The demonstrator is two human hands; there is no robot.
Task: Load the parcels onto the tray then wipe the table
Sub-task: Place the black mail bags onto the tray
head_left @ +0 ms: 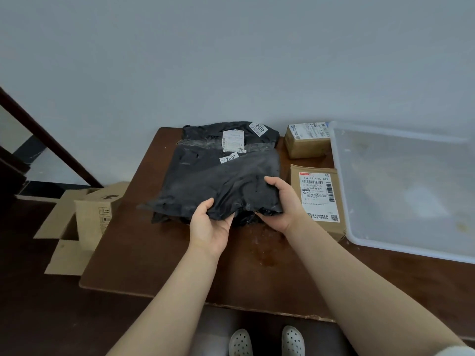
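Observation:
A black plastic parcel bag (221,181) labelled 2001 lies in the middle of the brown table (159,263). My left hand (209,226) and my right hand (282,204) both grip its near edge, thumbs on top. Behind it lies a second black bag (205,133) labelled 2002. To the right stand a small cardboard box (307,141) at the back and a flat cardboard box (318,196) with a shipping label. A clear plastic tray (401,186) sits at the table's right end with nothing in it.
A wet-looking stain (267,250) marks the table near my right wrist. An open cardboard carton (90,219) stands on the dark floor left of the table. A plain wall runs behind the table. My shoes show below the near edge.

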